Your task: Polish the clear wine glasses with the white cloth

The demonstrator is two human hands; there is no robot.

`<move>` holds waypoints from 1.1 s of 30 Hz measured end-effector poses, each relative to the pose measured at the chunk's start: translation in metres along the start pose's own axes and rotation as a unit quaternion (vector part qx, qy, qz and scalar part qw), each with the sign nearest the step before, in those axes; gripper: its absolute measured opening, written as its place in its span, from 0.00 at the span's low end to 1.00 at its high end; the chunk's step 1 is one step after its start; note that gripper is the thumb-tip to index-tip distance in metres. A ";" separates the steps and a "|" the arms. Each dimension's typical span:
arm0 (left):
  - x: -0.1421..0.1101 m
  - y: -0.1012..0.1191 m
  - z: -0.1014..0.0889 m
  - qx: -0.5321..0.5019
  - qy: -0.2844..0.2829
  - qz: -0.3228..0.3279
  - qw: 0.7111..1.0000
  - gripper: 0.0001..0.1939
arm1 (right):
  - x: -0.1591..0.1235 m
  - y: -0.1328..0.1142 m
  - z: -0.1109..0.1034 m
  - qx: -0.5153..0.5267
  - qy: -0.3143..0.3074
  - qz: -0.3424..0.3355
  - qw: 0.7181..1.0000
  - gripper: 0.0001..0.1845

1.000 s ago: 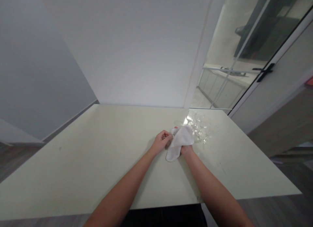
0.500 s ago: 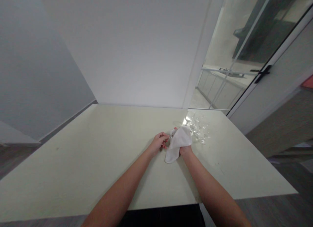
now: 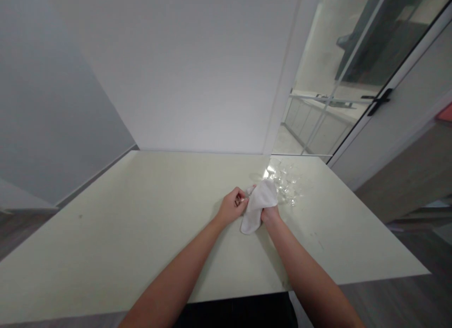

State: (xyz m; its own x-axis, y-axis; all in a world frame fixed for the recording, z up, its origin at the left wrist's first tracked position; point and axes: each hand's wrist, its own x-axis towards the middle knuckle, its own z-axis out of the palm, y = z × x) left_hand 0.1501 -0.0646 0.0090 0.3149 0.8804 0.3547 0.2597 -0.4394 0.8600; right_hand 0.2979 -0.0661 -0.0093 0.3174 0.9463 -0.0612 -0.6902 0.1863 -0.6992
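Near the far right of the table (image 3: 106, 234), the right hand (image 3: 270, 215) is still gripping the white cloth (image 3: 257, 204) around a small glass the closed left hand (image 3: 231, 208) is steadying, barely shifted, so wiping is continuing beside the clear glasses (image 3: 287, 184).

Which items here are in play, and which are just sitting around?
In play:
left hand, pinching a small item too hidden to identify
right hand, gripping the white cloth

Sitting around:
clear glasses behind the cloth
table
glass door
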 end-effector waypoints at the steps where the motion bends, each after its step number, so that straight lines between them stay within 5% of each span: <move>1: 0.000 -0.002 0.001 -0.041 -0.002 -0.023 0.999 0.10 | -0.002 -0.001 0.002 0.006 0.005 0.010 1.000 0.04; 4: 0.001 -0.004 0.002 -0.077 0.000 -0.039 0.996 0.11 | -0.005 -0.004 0.008 0.021 0.025 0.041 0.999 0.04; 9: -0.001 0.001 -0.001 0.053 0.042 0.065 0.996 0.11 | -0.002 -0.004 0.009 0.038 0.041 0.072 0.996 0.08; 13: -0.001 0.006 -0.002 0.067 0.022 0.111 0.991 0.06 | -0.001 0.002 0.005 0.039 0.037 0.058 0.997 0.08; 17: 0.002 0.002 0.000 -0.021 0.034 0.013 0.999 0.08 | -0.004 0.003 0.005 0.026 0.035 0.038 0.998 0.05; 22: 0.010 -0.010 -0.002 -0.196 0.084 -0.138 0.967 0.13 | -0.006 -0.001 0.015 0.005 0.001 0.014 1.000 0.07; 26: 0.008 -0.006 -0.005 -0.106 0.142 -0.065 0.982 0.13 | -0.004 0.001 0.015 0.021 0.061 0.018 0.998 0.08; 30: 0.002 0.005 -0.004 0.009 0.103 0.045 0.994 0.09 | 0.001 0.005 0.005 0.023 0.101 0.019 0.994 0.08; 33: 0.003 0.002 0.000 -0.008 0.085 0.030 0.996 0.07 | 0.002 0.003 0.002 0.010 0.077 0.018 0.997 0.10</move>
State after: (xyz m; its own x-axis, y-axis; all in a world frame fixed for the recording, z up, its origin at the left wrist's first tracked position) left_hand 0.1512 -0.0633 0.0120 0.1703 0.8707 0.4614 0.2304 -0.4904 0.8405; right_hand 0.2957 -0.0629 -0.0103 0.3870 0.9010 -0.1961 -0.7149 0.1589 -0.6809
